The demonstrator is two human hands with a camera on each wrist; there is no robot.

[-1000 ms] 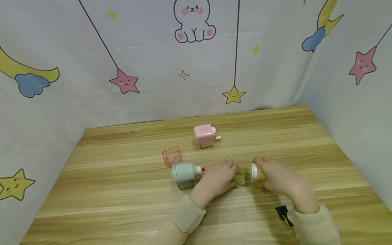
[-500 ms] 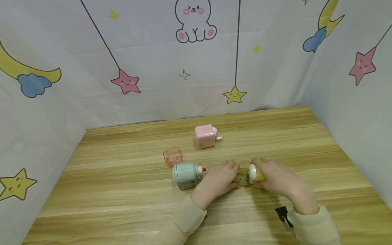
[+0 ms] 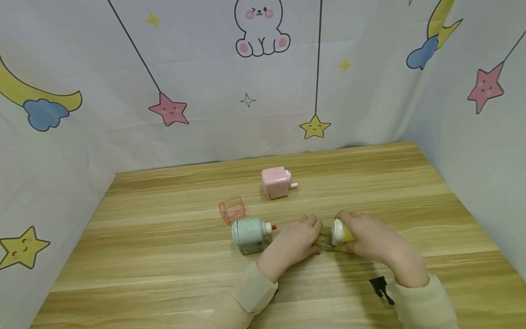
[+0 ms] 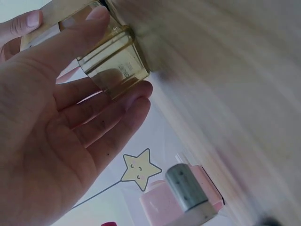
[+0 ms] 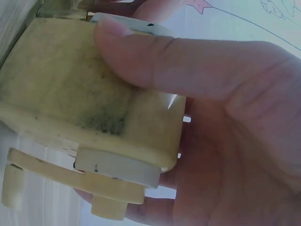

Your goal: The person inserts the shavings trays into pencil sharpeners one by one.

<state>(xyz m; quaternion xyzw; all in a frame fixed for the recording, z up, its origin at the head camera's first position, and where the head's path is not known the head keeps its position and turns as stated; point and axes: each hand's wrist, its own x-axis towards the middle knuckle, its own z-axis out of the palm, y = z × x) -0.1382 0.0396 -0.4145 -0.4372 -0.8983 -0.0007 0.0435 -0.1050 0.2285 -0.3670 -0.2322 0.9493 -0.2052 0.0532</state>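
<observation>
My right hand [image 3: 371,237] grips a yellow hand-crank pencil sharpener [image 3: 349,234], lying with its white-rimmed face turned left. In the right wrist view the thumb presses on its smudged side, and the yellow crank [image 5: 51,172] sticks out at the bottom. A see-through yellowish shavings drawer [image 3: 326,236] lies against the sharpener's left end. My left hand [image 3: 297,236] holds that drawer between thumb and fingers, as the left wrist view shows. How far the drawer sits inside the sharpener is hidden.
A mint-green sharpener [image 3: 248,234] with a red-tipped part lies just left of my left hand. Behind it are a clear red-edged drawer [image 3: 232,209] and a pink crank sharpener [image 3: 276,182]. A black strap-like piece [image 3: 381,289] hangs by my right cuff. Patterned cloth walls surround the wooden table [image 3: 164,256].
My right hand has shifted slightly left with the yellow sharpener, closing the gap to the drawer. The sharpener's white rim has tilted a little. My left hand stays almost still.
</observation>
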